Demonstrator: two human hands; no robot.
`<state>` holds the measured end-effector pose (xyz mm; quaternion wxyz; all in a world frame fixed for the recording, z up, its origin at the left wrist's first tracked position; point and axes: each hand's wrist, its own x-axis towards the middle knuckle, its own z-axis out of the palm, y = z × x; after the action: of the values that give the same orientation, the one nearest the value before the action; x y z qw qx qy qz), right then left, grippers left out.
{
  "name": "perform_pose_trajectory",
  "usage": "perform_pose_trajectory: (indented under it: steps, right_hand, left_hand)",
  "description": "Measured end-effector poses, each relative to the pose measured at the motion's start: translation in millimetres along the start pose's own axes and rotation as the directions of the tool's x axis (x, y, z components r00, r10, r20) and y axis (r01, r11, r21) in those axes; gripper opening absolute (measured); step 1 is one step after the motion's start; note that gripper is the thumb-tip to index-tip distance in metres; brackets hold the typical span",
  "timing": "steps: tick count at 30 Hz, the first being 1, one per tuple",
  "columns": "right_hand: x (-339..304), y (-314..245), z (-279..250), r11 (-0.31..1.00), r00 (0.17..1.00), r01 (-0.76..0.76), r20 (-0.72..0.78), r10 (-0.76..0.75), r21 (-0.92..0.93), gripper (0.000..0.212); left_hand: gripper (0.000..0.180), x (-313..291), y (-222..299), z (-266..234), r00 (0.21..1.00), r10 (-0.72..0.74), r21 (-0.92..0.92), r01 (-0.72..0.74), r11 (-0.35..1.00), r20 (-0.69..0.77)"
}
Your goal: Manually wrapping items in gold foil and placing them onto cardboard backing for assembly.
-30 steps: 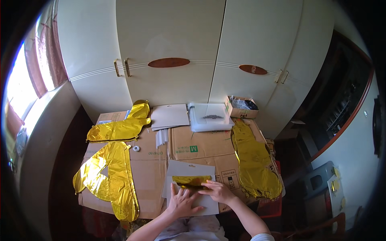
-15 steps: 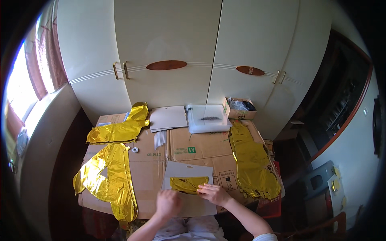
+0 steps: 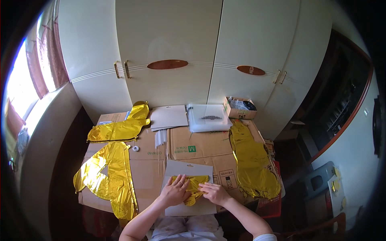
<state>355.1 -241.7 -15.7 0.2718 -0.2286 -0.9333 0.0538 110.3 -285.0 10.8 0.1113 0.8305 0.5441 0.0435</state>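
A: Take the grey card (image 3: pixel 189 211) in front of you as reference. Markings?
B: Green print (image 3: pixel 191 149) on the cardboard (image 3: pixel 146 172) beyond the card; a black-printed panel (image 3: pixel 228 178) just right of it. Dark lettering on the clear plastic sleeves (image 3: pixel 209 124), farther beyond the card; too small to read.
A: Containers?
B: A small carton (image 3: pixel 241 114), beyond and right of the card, holds clear plastic and something black.
A: Your work piece?
B: The gold foil piece (image 3: pixel 194 190) lies on the card, between your hands. Your left hand (image 3: pixel 175 193) is spread flat over its left part. Your right hand (image 3: pixel 216 194) has its fingertips at its right edge; cannot tell whether they pinch.
A: Surface, room?
B: Cardboard under the card. Cream cabinets (image 3: pixel 169 32) stand beyond the card; a bright window (image 3: pixel 20 80) lies far to its left.
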Motion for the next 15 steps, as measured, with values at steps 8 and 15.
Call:
perform_pose_trajectory:
  steps: [8,15]
  right_hand:
    - [0.7,11.8,-16.6,0.993,0.993,0.000,-0.114,0.014,0.121,0.009]
    - [39.3,-20.4,8.1,0.955,0.953,-0.296,-0.066,0.295,-0.019,0.045]
  left_hand:
    - [0.070,-8.7,5.9,18.3,0.996,-0.022,0.080,0.029,0.996,-0.086]
    - [0.069,-8.6,8.7,23.7,0.983,-0.026,0.058,0.037,0.998,-0.183]
